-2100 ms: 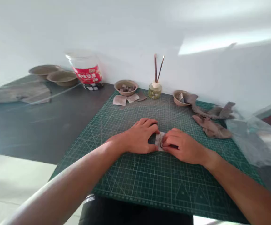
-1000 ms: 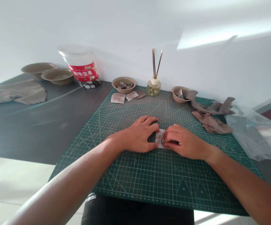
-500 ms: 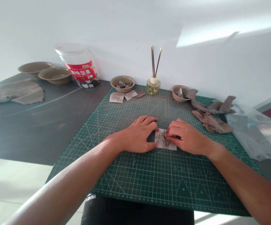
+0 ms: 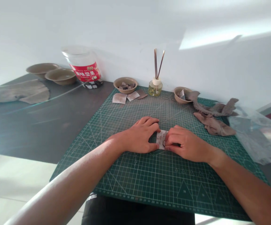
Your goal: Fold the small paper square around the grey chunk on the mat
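Thin pale square sheet with brown smudges (image 4: 160, 137) is being kept flat on the green gridded cutting mat (image 4: 149, 175), near side of centre, between both hands. Its near and far left corners are being pressed by thumb and fingertip of the left hand (image 4: 139, 137); that hand is being held spread, not clenched. A small dark-edged piece (image 4: 164, 143) is apparently being pinched in the fingertips of the right hand (image 4: 187, 144), over the sheet's right part. Piece is mostly being hidden by fingers; outline and material can't be told.

Handling, as judged: sheet is being read as very light, limp to slightly stiff, easily creased or slid; best hold is being put at the left edge, two spread contacts, flat pressure. Piece is being judged light, hard, maybe brittle at thin edges; smooth faces could slip. Sides are being favoured for the pinch, low down, squeeze moderate.

Far side: grey-brown fragments are being held in a round tan bowl (image 4: 126, 91), left; two pale flat sheets (image 4: 123, 97) are being supported by the mat just nearer than it.
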A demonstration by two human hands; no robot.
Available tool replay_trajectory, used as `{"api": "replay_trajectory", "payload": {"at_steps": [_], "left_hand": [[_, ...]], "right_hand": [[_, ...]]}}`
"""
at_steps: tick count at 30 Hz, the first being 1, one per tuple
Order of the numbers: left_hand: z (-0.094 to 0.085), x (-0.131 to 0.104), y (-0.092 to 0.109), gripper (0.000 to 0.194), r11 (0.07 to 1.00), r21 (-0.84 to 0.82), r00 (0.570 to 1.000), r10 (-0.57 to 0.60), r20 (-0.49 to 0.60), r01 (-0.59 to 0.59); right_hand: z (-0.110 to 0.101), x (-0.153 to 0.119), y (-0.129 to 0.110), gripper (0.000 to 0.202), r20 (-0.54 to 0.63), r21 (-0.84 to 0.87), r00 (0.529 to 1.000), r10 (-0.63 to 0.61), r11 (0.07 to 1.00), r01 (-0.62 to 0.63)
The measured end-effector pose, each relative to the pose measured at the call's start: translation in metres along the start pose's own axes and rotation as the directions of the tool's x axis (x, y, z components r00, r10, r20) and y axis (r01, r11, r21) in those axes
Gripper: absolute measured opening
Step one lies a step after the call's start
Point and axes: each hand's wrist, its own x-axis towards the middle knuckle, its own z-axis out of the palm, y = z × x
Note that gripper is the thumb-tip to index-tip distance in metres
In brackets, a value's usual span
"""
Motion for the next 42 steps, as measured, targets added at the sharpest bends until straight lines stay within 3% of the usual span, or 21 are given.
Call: {"api": "replay_trajectory", "payload": {"at_steps": [4, 9, 15, 20, 25, 30, 35, 40, 42], "left_hand": [[0.0, 0.0, 0.0, 0.046, 1.0, 0.001, 1.0, -0.001, -0.01, 0.001], [0.0, 0.0, 0.0, 0.048, 1.0, -0.008, 1.0, -0.002, 0.001, 0.002], [0.001, 0.0, -0.001, 0.045, 1.0, 0.0, 1.0, 0.006, -0.018, -0.006], [0.002, 0.0, -0.001, 0.046, 1.0, -0.005, 1.0, 0.003, -0.009, -0.003], [0.001, 0.001, -0.002, 0.047, 1.0, 0.006, 1.0, 0.012, -0.02, -0.012], [0.001, 0.001, -0.001, 0.046, 1.0, -0.007, 1.0, 0.008, -0.023, -0.008], [0.001, 0.001, -0.001, 0.046, 1.0, -0.005, 1.0, 0.008, -0.026, -0.008], [0.0, 0.001, -0.001, 0.046, 1.0, -0.002, 1.0, 0.011, -0.011, -0.011], [0.0, 0.001, -0.001, 0.047, 1.0, -0.003, 1.0, 0.01, -0.009, -0.01]], "right_hand": [[0.0, 0.002, 0.004, 0.014, -0.088, -0.102, 0.994, 0.065, 0.992, -0.074], [-0.003, -0.002, 0.003, 0.016, 0.021, -0.001, 1.0, 0.005, 1.0, -0.005], [0.0, 0.003, 0.006, 0.014, -0.093, -0.097, 0.995, 0.039, 0.994, -0.048], [-0.001, 0.0, 0.006, 0.014, 0.002, 0.026, 1.0, -0.018, 1.0, 0.018], [-0.002, 0.002, 0.012, 0.011, -0.094, -0.049, 0.995, 0.044, 0.998, -0.048], [-0.005, -0.002, 0.012, 0.011, 0.016, 0.014, 0.999, -0.036, 0.999, 0.036], [-0.002, 0.002, 0.01, 0.013, -0.091, -0.112, 0.996, -0.006, 0.994, -0.004], [-0.003, 0.003, 0.009, 0.015, 0.007, -0.055, 1.0, -0.029, 0.998, 0.029], [-0.002, 0.003, 0.009, 0.014, -0.019, -0.081, 1.0, -0.013, 0.997, 0.012]]}}
